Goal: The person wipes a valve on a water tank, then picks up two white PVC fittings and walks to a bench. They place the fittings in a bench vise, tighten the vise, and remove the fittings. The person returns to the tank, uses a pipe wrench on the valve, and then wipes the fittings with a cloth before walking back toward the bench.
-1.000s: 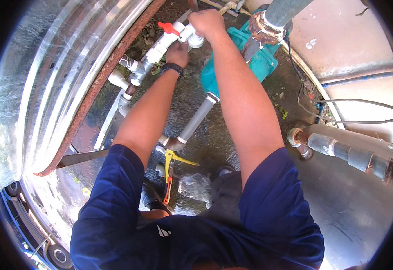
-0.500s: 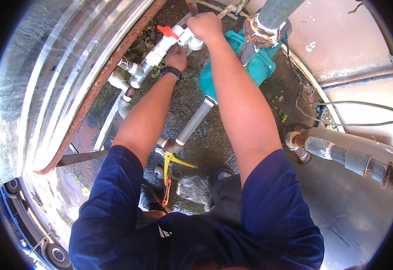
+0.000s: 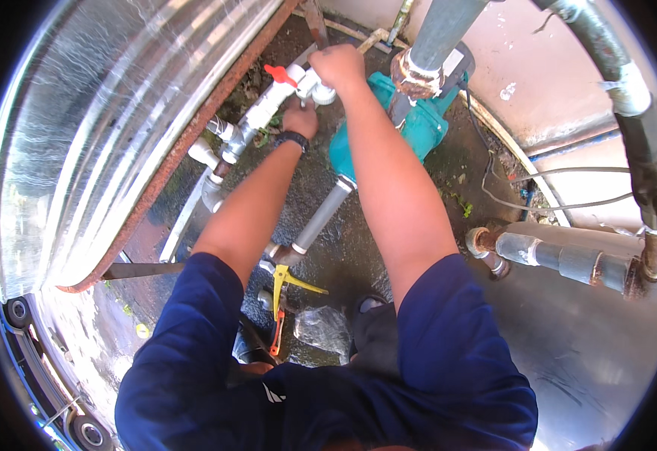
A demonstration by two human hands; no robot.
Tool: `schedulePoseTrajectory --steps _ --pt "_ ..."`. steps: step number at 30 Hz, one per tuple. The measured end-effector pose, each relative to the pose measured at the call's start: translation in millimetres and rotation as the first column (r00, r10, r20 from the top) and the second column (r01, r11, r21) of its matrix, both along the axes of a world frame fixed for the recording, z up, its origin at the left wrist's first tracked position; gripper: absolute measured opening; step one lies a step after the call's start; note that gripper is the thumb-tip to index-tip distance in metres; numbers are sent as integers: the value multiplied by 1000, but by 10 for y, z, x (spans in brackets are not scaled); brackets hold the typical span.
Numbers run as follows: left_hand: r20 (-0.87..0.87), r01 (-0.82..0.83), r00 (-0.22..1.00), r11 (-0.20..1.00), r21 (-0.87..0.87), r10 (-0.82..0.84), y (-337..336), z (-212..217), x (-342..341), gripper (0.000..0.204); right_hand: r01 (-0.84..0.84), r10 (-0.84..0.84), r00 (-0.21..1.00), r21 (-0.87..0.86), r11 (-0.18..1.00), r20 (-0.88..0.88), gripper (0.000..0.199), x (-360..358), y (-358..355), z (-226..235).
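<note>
My right hand (image 3: 339,66) is closed over the far end of a white plastic pipe fitting (image 3: 322,93), its fingertips hidden behind the knuckles. From below, my left hand (image 3: 300,120), with a dark band at the wrist, grips the same fitting; its fingers are partly hidden. Joined to the fitting is a white valve with a red handle (image 3: 279,74). The white and grey pipe line (image 3: 257,116) runs from there toward the lower left. Just right of my hands stands a teal pump (image 3: 427,129).
A rust-edged corrugated sheet (image 3: 185,124) slants along the left. Thick grey pipe (image 3: 449,34) rises above the pump, and another grey pipe (image 3: 561,255) crosses at right. Near my feet are a yellow-handled tool (image 3: 282,282), an orange-handled tool (image 3: 277,334) and a clear plastic bag (image 3: 322,328).
The view has shifted slightly, bringing more of the upper-right pipe into sight. Both hands stay at the white fitting, with little change in their hold.
</note>
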State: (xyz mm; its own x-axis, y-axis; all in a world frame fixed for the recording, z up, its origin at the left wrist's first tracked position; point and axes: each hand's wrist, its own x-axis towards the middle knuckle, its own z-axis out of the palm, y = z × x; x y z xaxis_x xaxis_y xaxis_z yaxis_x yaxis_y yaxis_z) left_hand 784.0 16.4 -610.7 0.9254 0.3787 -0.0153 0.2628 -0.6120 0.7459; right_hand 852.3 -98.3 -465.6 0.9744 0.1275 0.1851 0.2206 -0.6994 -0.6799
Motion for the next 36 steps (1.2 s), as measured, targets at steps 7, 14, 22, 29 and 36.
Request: schedulePoseTrajectory --steps 7,14,22,29,36 --pt "-77 -148 989 930 -336 130 -274 -92 -277 53 13 3 994 142 990 -109 30 -77 -35 112" --pt "-7 198 976 909 -366 -216 -181 1341 -1517 35 39 -38 996 3 999 -79 32 -96 -24 63" --pt "-194 657 738 754 -12 -646 723 2638 -2688 42 -190 176 967 -61 980 -184 32 -676 -179 534" --pt "-219 521 794 820 -235 -567 1416 2810 -3161 34 -532 510 817 -13 846 -268 21 -1415 -240 1541" --pt "167 643 755 665 -380 -635 1621 2881 -3428 78 -879 989 16 470 84 -147 22 -2375 435 2002"
